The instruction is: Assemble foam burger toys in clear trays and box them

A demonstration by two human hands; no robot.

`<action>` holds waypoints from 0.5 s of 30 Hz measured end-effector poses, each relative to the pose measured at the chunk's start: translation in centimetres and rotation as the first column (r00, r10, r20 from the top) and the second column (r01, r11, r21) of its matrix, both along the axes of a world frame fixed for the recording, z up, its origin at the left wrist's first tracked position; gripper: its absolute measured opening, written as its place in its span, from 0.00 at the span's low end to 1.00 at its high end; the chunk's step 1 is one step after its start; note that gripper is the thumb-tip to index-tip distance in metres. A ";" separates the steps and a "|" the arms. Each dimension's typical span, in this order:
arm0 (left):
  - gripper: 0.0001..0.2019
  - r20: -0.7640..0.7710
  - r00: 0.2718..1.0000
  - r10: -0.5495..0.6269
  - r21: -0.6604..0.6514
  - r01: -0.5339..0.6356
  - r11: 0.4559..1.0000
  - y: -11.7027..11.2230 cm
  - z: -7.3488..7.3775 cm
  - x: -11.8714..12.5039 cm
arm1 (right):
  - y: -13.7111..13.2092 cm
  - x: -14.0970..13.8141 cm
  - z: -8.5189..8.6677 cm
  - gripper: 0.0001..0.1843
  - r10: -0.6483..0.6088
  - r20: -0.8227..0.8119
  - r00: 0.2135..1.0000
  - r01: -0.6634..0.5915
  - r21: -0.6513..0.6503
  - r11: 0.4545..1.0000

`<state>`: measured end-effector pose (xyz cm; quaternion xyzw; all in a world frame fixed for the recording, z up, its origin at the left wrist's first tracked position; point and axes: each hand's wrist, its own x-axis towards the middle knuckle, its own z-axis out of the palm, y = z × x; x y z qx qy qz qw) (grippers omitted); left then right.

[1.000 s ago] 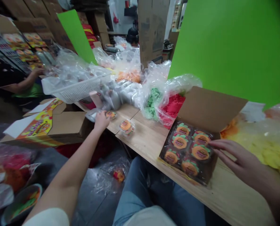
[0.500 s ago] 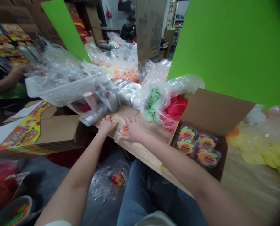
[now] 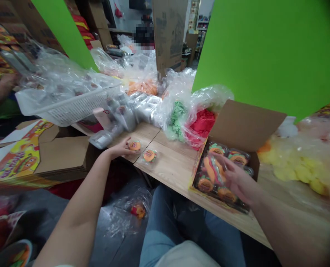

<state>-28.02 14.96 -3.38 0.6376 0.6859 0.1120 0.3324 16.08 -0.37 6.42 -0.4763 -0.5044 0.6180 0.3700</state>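
Note:
My left hand [image 3: 120, 149] has its fingers curled round the left side of a clear-packed toy burger [image 3: 135, 145] at the table's front edge. Just right of it a second packed burger [image 3: 150, 156] lies flat on the wood. Over the open cardboard box [image 3: 194, 174], my right hand [image 3: 238, 180] grips another packed toy burger [image 3: 214, 170], tilted so its coloured layers show. Several packed burgers [image 3: 238, 158] sit inside the box, partly covered by that hand and the tilted one.
Bags of green pieces [image 3: 178, 118] and red pieces [image 3: 202, 126] stand behind the box. Yellow pieces [image 3: 300, 172] lie at right. Clear plastic containers [image 3: 128, 113], a pink bottle [image 3: 101, 118] and a white basket [image 3: 70, 107] are at left. A co-worker's arm [image 3: 0, 91] shows far left.
My right hand has moved from the small burgers on the table to the box at right, where it now holds a tilted packed burger. My left hand stays by its burger.

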 end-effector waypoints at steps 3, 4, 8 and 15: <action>0.46 0.046 0.994 -0.102 0.021 0.101 0.995 -1.3 0.2 0.1 | -3.8 1.6 -1.8 0.44 -0.077 0.117 0.990 0.070 0.067 0.995; 0.47 0.037 0.992 -0.121 0.047 0.119 0.992 -1.5 0.4 0.3 | -4.4 1.6 -2.3 0.46 -0.113 0.192 0.975 0.090 0.123 0.988; 0.49 -0.074 0.981 -0.180 0.182 0.191 0.965 -0.1 1.6 1.7 | -5.3 0.8 -3.2 0.49 -0.246 0.523 0.816 0.031 0.386 0.922; 0.37 -0.206 0.948 -0.242 0.228 0.287 0.930 3.4 1.9 3.9 | -7.6 4.8 -4.4 0.43 -0.357 0.626 0.694 -0.033 0.522 0.852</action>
